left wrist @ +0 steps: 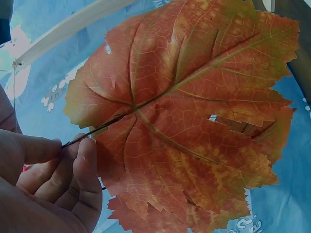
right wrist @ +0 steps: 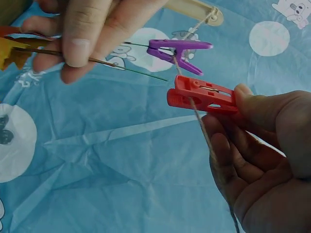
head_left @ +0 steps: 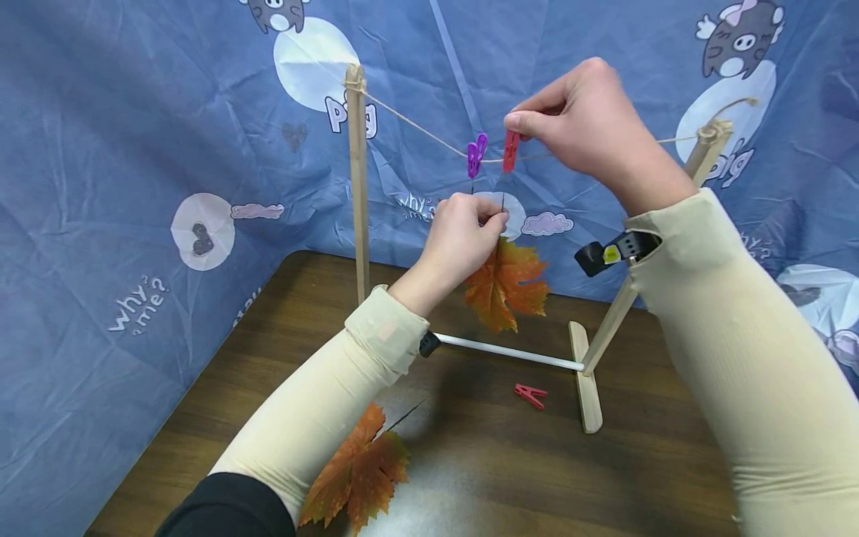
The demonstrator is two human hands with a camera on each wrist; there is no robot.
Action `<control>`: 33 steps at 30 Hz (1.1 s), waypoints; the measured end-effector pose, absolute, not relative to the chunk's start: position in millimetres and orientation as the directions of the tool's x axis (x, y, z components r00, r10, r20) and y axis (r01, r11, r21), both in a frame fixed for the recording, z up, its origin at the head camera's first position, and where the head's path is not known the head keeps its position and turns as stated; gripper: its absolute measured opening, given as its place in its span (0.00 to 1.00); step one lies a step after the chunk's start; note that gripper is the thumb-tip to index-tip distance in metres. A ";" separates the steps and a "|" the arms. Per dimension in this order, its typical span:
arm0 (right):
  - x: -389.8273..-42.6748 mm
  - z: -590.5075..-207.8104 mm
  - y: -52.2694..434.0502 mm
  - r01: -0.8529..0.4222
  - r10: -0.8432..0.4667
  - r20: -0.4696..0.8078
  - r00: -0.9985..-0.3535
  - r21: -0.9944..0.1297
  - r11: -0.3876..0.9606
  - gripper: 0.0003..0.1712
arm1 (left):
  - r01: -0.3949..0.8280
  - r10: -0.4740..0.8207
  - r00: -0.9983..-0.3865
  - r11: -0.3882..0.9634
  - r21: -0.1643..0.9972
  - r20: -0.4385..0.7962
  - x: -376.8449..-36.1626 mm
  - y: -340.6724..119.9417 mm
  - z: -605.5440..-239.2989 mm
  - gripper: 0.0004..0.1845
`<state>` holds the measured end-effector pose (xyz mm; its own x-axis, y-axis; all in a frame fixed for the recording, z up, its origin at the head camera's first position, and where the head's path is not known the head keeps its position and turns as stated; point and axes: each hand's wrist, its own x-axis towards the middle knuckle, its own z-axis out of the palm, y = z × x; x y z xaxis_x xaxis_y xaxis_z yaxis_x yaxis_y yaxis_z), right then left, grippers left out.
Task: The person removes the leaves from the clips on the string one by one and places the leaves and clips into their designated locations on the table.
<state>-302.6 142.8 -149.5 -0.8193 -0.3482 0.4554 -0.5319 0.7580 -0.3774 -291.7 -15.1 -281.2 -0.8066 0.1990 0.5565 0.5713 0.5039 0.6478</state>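
A string point(head_left: 416, 125) runs between two wooden posts. On it hang a purple clothespin point(head_left: 477, 155) and a red clothespin point(head_left: 511, 151). My right hand point(head_left: 517, 127) pinches the red clothespin point(right wrist: 201, 95) by its tail end, with the string point(right wrist: 204, 131) passing through it. Just below, my left hand point(head_left: 495, 218) pinches the thin stem point(right wrist: 126, 65) of an orange maple leaf point(head_left: 506, 283), its tip close beside the red pin's mouth. The leaf point(left wrist: 184, 111) hangs under my left hand point(left wrist: 73, 145). A second thin stem enters the purple clothespin point(right wrist: 180, 48).
The frame's left post point(head_left: 359, 186) and leaning right post point(head_left: 698, 160) stand on a brown table point(head_left: 637, 477), joined by a white rod point(head_left: 503, 350). A spare red clothespin point(head_left: 530, 394) and another orange leaf point(head_left: 359, 473) lie on the table. Blue printed cloth point(head_left: 134, 149) hangs behind.
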 end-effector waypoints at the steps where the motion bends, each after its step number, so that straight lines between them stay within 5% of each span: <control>1: -302.0 -148.9 143.3 -0.532 -0.342 0.463 -0.818 -0.380 0.757 0.18 | 0.573 0.202 -0.805 0.505 0.645 0.557 -291.5 -15.1 -281.9 0.09; 33: -250.0 -143.6 165.6 -0.638 -0.343 0.638 -0.690 -0.311 0.705 0.15 | 0.580 0.240 -0.808 0.486 0.654 0.538 -259.1 -23.9 -299.5 0.07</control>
